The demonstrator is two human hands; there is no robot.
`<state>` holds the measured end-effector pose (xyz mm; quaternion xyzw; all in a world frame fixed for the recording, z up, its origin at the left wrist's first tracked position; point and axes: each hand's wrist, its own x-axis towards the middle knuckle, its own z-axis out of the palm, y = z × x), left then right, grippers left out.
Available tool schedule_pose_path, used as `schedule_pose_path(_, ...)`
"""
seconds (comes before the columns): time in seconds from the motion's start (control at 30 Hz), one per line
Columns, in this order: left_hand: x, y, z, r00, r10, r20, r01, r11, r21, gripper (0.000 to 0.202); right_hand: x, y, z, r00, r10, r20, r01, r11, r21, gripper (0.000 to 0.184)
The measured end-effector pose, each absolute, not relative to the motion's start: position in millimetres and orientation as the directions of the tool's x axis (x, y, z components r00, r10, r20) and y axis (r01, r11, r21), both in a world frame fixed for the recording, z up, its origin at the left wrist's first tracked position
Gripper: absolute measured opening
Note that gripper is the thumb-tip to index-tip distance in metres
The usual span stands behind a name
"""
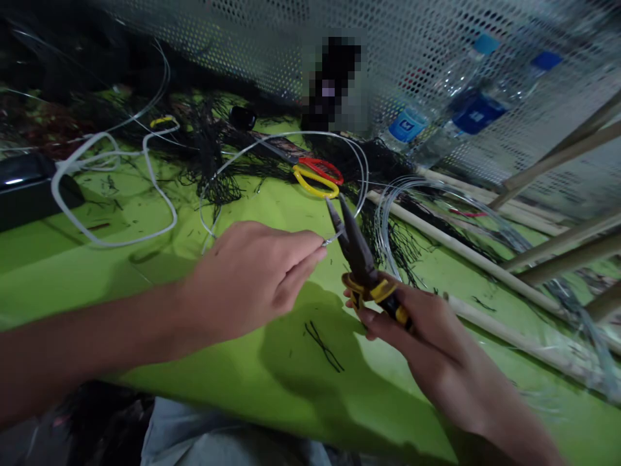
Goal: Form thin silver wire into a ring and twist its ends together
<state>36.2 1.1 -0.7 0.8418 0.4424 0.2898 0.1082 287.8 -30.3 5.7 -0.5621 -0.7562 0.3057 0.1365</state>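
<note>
My left hand [252, 278] is closed, pinching the end of a thin grey wire [301, 134] that loops up over the green table [145, 259]. My right hand [427, 330] grips the yellow-and-black handles of long-nose pliers [356, 249]. The pliers' jaws point up and left and meet the wire end just beyond my left fingertips. Both hands hover above the table's middle.
Red and yellow scissors [317, 175] lie behind the pliers among black netting [213, 149]. A white cable [111, 194] curls at the left. A coil of wire [412, 194], wooden sticks [485, 265] and two water bottles [436, 110] are at the right, before a perforated metal panel.
</note>
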Motion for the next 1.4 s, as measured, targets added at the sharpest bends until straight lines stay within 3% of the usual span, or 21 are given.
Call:
schedule_pose_path(0.23,35,-6,5,0.437,0.799,0.414,0.664,-0.597,0.451,0.033,294,-29,0,-0.396,0.914,-0.090,0.740,0.259,-0.621,0.034)
schedule_pose_path(0.33,36,-6,6,0.415,0.828,0.377,0.646,-0.560,0.518,0.033,292,-30,0,-0.424,0.900,-0.103,0.737,0.277,-0.617,0.035)
schedule_pose_path(0.57,39,-2,10,0.459,0.887,0.055,0.384,-0.254,0.888,0.027,289,-33,-3,-0.422,0.902,-0.093,0.763,0.298,-0.574,0.030)
schedule_pose_path(0.67,40,1,7,0.533,0.841,-0.090,0.270,-0.069,0.960,0.028,289,-34,-4,-0.431,0.898,-0.092,0.767,0.310,-0.562,0.026)
schedule_pose_path(0.97,40,6,-1,0.551,0.822,-0.147,0.229,0.021,0.973,0.027,280,-37,-8,-0.425,0.905,-0.014,0.777,0.357,-0.518,0.017)
schedule_pose_path(1.4,43,4,-8,0.511,0.856,-0.080,0.307,-0.095,0.947,0.034,277,-40,-16,-0.405,0.914,-0.005,0.799,0.352,-0.488,0.012)
